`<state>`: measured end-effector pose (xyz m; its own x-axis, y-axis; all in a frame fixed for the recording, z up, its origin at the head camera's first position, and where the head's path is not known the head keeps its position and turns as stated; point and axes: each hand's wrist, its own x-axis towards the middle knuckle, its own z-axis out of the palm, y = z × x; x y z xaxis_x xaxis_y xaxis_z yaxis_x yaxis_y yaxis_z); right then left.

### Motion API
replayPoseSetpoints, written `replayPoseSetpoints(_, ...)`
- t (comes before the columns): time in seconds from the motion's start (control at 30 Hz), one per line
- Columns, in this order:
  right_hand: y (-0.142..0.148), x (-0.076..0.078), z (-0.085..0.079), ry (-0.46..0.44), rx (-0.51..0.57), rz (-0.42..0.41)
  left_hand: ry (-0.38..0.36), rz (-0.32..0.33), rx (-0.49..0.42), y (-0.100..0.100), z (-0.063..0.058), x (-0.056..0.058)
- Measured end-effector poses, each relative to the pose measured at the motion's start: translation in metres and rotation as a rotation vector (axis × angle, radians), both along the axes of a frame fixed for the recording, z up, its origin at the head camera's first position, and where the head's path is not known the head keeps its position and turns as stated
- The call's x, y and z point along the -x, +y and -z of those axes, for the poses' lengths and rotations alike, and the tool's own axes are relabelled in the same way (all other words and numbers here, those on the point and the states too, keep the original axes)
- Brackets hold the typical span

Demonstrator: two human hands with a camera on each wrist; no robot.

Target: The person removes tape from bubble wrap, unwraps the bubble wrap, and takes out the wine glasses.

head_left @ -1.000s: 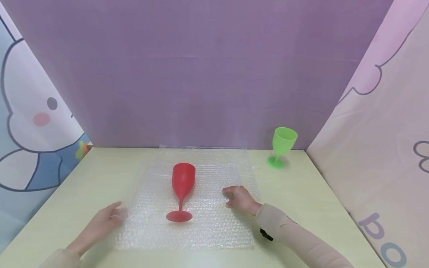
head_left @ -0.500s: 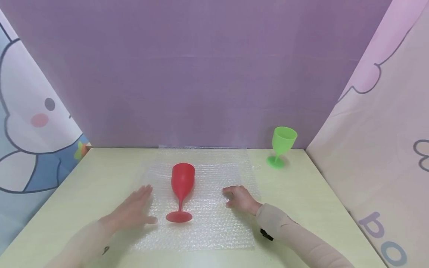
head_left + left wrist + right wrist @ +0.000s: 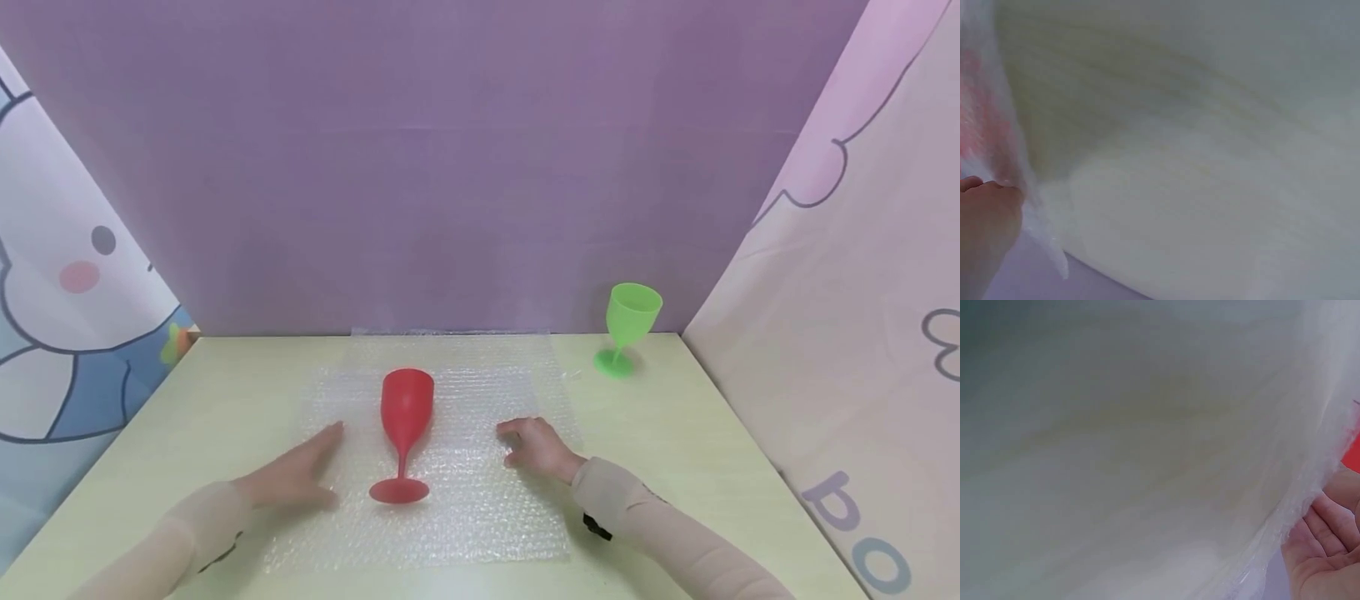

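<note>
In the head view a red plastic goblet (image 3: 406,412) lies on a sheet of clear bubble wrap (image 3: 480,517), its foot toward the person. My left hand (image 3: 296,475) is over the left side of the sheet, thumb and fingers spread apart. At the right side, my right hand (image 3: 542,448) rests with its thumb and fingers parted and pointing toward the goblet. Neither hand reaches the goblet. In the left wrist view my hand (image 3: 988,225) appears right at the wrap's edge. The right wrist view shows my palm (image 3: 1329,550) beside the wrap (image 3: 1307,506).
A green goblet (image 3: 633,312) stands upright at the table's back right. The pale table (image 3: 660,442) ends at a purple backdrop (image 3: 450,167). Printed cloth panels (image 3: 847,333) flank both sides.
My left hand has moved from the wrap's left edge inward over the sheet, its thumb now wide of the fingers. The right hand and both goblets stay in place.
</note>
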<state>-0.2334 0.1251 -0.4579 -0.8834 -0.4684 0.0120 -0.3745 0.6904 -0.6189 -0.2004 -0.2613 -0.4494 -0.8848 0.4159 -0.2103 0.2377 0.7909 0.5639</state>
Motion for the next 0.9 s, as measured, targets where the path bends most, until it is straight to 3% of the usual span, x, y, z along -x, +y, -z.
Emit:
replayPoseSetpoints(0.17,0.000,-0.001,-0.002,-0.005,0.005,0.003,-0.019,-0.050,-0.033,-0.006,0.008,0.004)
replayPoseSetpoints(0.47,0.001,-0.001,-0.004,-0.026,0.004,-0.005,-0.036,-0.042,-0.077,-0.009,0.007,0.004)
replayPoseSetpoints(0.67,0.003,0.010,-0.012,-0.108,0.028,0.046,-0.033,-0.046,-0.069,-0.007,0.010,0.005)
replayPoseSetpoints(0.77,-0.003,0.019,-0.021,-0.127,0.082,0.100,-0.020,-0.035,-0.066,-0.008,0.013,0.006)
replayPoseSetpoints(0.9,-0.024,0.029,-0.038,-0.282,0.278,0.182,-0.021,-0.043,-0.068,-0.009,0.014,0.006)
